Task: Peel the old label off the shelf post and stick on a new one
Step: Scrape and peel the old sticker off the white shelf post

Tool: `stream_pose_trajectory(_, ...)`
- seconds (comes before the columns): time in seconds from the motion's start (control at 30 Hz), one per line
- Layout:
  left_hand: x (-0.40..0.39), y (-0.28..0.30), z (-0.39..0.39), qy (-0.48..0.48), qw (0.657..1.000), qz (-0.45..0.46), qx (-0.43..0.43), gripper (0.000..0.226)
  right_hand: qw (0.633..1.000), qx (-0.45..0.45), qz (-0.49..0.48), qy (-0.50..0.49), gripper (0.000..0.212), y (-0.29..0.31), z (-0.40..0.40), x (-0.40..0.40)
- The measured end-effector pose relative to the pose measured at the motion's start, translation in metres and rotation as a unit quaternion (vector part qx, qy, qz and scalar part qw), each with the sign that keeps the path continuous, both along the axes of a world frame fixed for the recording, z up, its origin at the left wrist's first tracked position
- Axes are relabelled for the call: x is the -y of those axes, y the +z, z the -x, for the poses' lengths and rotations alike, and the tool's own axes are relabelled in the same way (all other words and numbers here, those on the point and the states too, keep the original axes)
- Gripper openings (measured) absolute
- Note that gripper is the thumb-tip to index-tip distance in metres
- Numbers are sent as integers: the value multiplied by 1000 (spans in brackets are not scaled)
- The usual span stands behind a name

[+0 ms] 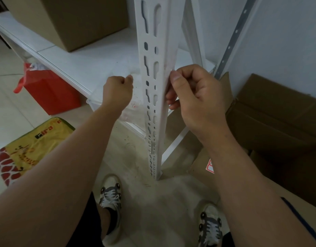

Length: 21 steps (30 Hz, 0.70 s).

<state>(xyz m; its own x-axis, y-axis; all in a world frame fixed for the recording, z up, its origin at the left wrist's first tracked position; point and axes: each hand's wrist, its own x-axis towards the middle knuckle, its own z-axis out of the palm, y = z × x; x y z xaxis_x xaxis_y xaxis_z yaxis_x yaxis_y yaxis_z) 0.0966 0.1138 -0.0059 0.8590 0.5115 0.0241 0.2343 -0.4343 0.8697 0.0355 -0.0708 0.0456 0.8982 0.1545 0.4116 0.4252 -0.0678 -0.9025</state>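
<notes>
The white slotted shelf post (154, 90) stands upright in the middle of the view, running down to the floor. My right hand (196, 97) is at the post's right edge at mid height. Its thumb and curled fingers pinch a small white tab of label (172, 70) that sticks out at that edge. The rest of the label lies on the post's side face and is hidden from me. My left hand (117, 91) hovers just left of the post with its fingers curled into a fist. Nothing shows in it.
A cardboard box (73, 20) sits on the white shelf (93, 59). A clear plastic bag (134, 107) lies beside the post. A red bag (52, 93) and a yellow patterned bag (32, 147) are on the floor at left. Open cardboard boxes (278, 122) crowd the right.
</notes>
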Motion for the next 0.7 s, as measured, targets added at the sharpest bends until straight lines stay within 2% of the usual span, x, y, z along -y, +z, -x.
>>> stream_pose_trajectory(0.03, 0, -2, 0, -11, 1000, -7, -7, 13, 1000, 5, 6, 0, 14, 0, -1, 0)
stream_pose_trajectory(0.1, 0, -3, -1, -38, 999, -19, -4, 59, 1000, 8, 4, -3, 14, -1, -1, -1)
stream_pose_trajectory(0.13, 1, -2, 0, -38, 999, -18, 5, 75, 1000, 7, -2, -6, 15, -1, -1, -2)
stream_pose_trajectory(0.17, 4, 2, 1, -27, 999, -13, 31, 79, 1000, 3, -11, -8, 16, -2, -1, -3)
stream_pose_trajectory(0.27, 19, 18, 9, 14, 989, 55, 133, 60, 999, -18, -41, 9, 18, -2, -3, -2)
stream_pose_trajectory(0.4, 45, 37, 25, -17, 971, 166, 170, 26, 997, -42, -60, 39, 22, 0, -5, 1)
stream_pose_trajectory(0.47, 54, 39, 30, -38, 960, 214, 175, 27, 995, -52, -72, 43, 21, 2, -6, 0)
stream_pose_trajectory(0.57, 56, 37, 33, -95, 940, 286, 157, 45, 993, -63, -91, 42, 20, 3, -7, -2)
stream_pose_trajectory(0.7, 54, 35, 34, -142, 937, 278, 155, 48, 991, -70, -107, 40, 19, 3, -7, -4)
